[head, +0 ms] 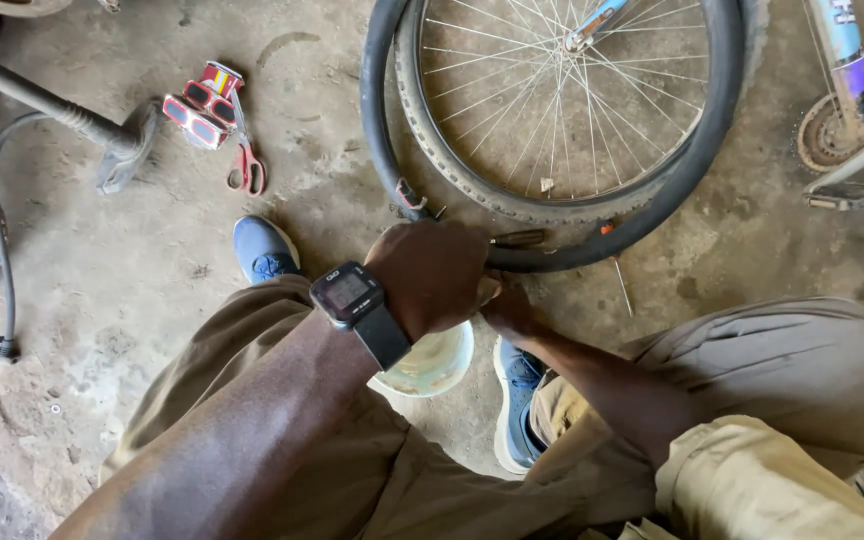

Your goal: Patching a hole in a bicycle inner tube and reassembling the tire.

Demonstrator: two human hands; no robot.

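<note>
A bicycle repair workshop: bare concrete floor point(152, 270), wheel point(562, 100), pump point(52, 110), scissors point(245, 160).

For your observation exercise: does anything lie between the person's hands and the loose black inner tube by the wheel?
Nothing visible does. The left hand and right hand sit right at the inner tube; whether they are touching it is hidden.

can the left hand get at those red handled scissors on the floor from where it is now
Probably yes, with a stretch. The left hand is at the black inner tube; the scissors lie up-left beside the pedals, with only bare concrete floor between them.
</note>
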